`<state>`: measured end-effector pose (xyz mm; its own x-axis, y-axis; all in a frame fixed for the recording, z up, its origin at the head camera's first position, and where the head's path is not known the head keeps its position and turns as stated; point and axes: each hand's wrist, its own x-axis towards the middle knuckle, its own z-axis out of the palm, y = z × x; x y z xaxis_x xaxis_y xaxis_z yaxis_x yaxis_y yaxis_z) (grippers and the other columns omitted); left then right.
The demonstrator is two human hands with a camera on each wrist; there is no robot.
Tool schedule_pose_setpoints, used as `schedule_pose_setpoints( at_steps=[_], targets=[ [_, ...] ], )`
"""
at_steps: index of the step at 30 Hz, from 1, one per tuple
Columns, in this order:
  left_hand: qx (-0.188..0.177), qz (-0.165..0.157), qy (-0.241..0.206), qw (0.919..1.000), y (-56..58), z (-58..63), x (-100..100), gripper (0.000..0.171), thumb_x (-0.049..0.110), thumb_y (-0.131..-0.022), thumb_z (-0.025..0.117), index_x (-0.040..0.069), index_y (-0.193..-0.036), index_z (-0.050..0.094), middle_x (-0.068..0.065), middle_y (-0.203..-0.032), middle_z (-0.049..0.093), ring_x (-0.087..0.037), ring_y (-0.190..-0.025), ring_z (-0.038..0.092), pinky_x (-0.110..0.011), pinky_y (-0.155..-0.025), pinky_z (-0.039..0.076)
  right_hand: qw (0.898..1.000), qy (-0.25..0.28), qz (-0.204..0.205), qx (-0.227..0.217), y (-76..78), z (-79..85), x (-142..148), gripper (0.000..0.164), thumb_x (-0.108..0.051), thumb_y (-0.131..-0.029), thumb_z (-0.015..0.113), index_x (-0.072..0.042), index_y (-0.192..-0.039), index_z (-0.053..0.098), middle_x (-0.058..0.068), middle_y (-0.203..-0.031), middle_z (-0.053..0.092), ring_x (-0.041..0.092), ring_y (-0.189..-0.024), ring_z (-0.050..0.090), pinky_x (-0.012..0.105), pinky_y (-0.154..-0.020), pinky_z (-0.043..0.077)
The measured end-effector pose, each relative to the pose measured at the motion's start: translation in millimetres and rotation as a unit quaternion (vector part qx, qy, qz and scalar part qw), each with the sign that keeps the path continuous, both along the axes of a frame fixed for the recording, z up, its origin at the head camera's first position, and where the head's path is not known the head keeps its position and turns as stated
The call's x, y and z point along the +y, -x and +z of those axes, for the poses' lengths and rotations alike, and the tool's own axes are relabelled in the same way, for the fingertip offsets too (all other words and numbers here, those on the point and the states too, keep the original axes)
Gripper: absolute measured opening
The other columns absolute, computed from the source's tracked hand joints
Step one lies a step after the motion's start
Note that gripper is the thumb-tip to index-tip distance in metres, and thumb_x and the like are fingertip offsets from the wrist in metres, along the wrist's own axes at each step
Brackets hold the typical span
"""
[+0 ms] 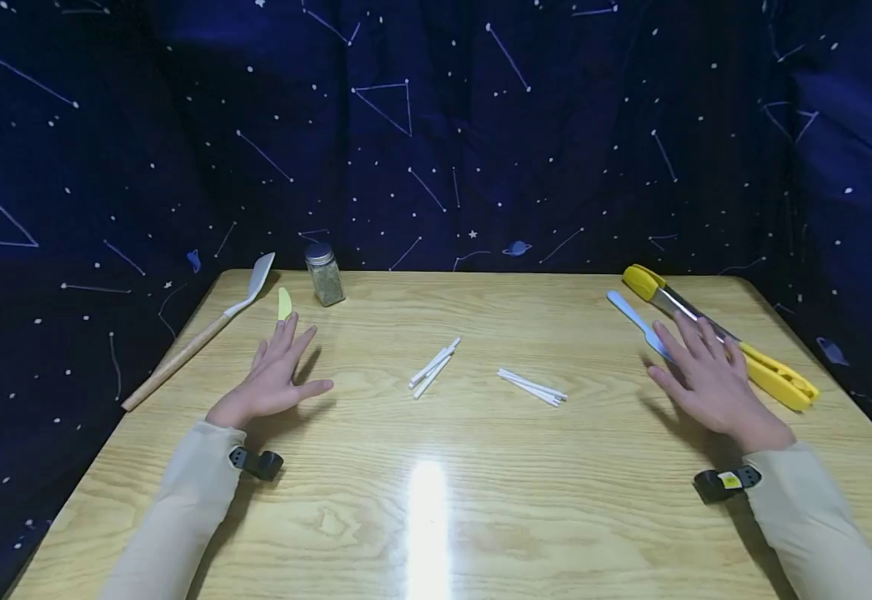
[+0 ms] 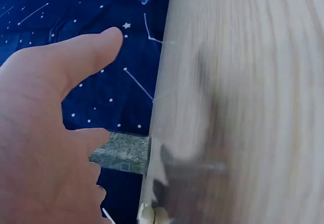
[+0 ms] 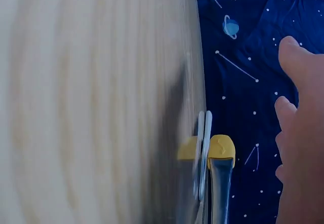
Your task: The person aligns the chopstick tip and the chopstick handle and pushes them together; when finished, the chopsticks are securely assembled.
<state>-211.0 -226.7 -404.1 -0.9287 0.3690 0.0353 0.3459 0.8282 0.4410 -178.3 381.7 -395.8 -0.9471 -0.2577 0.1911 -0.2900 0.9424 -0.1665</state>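
My left hand (image 1: 274, 377) is held over the left side of the table, fingers spread and nothing in it. Just beyond its fingertips lies a pale yellow-green blade (image 1: 284, 303), its other end hidden behind the hand. A spatula (image 1: 188, 348) with a wooden handle and pale head lies left of that hand. Past it stands a glass jar of dried herbs (image 1: 327, 279), also seen in the left wrist view. My right hand (image 1: 709, 385), spread and holding nothing, overlaps the light blue spreader (image 1: 634, 319) and the yellow-ended tongs (image 1: 774, 372).
Two small bundles of white sticks lie mid-table, the left bundle (image 1: 433, 367) slanting and the right bundle (image 1: 533, 387) flatter. A dark starry cloth (image 1: 436, 167) hangs behind the wooden table (image 1: 556, 500). Each wrist wears a small black camera.
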Motion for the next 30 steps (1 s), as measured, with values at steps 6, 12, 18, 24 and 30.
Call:
schedule_pose_setpoints(
  at_steps=[6,12,18,24,30],
  targets=[
    [-0.004,-0.001,-0.038,0.9993,0.5,-8.0,6.2,0.086,0.045,-0.088,0.064,0.001,-0.150,0.025,-0.025,-0.159,-0.002,-0.045,-0.145,-0.002,-0.068,-0.111,0.001,0.999,0.006,0.026,0.022,0.1,-1.9,-12.2,0.064,-0.043,-0.100,0.045,-0.024,-0.155,0.019,0.015,-0.162,0.006,0.036,-0.148,0.000,0.070,-0.107,0.003],
    [0.027,-0.015,-0.063,0.9975,3.3,-14.7,16.4,0.076,0.037,-0.088,0.067,0.000,-0.146,0.035,-0.027,-0.158,0.006,-0.047,-0.144,0.005,-0.068,-0.111,0.009,0.999,0.023,0.040,0.005,1.3,-0.9,-23.1,0.064,-0.039,-0.100,0.048,-0.022,-0.155,0.019,0.019,-0.158,0.020,0.047,-0.141,0.020,0.072,-0.101,0.019],
    [0.046,-0.035,-0.102,0.9931,2.7,-16.9,28.7,0.067,0.027,-0.089,0.067,-0.001,-0.143,0.039,-0.028,-0.157,0.013,-0.048,-0.143,0.013,-0.069,-0.108,0.015,0.990,0.112,0.075,-0.036,5.5,-6.8,-33.4,0.057,-0.027,-0.102,0.047,-0.014,-0.153,0.026,0.026,-0.148,0.036,0.048,-0.133,0.032,0.065,-0.102,0.027],
    [0.028,-0.047,-0.120,0.9913,2.5,-17.4,40.2,0.066,0.024,-0.090,0.065,-0.001,-0.145,0.037,-0.029,-0.156,0.013,-0.048,-0.142,0.014,-0.070,-0.107,0.018,0.982,0.155,0.099,-0.032,9.5,-14.1,-49.8,0.048,-0.021,-0.101,0.049,-0.009,-0.146,0.040,0.024,-0.136,0.049,0.042,-0.126,0.043,0.061,-0.101,0.032],
    [0.009,-0.048,-0.135,0.9897,4.3,-20.6,49.3,0.065,0.023,-0.093,0.063,0.000,-0.146,0.035,-0.029,-0.156,0.015,-0.049,-0.141,0.017,-0.068,-0.107,0.020,0.978,0.169,0.119,-0.021,13.4,-18.8,-62.7,0.036,-0.015,-0.098,0.053,-0.003,-0.132,0.056,0.021,-0.125,0.056,0.040,-0.116,0.050,0.058,-0.095,0.037]
  ],
)
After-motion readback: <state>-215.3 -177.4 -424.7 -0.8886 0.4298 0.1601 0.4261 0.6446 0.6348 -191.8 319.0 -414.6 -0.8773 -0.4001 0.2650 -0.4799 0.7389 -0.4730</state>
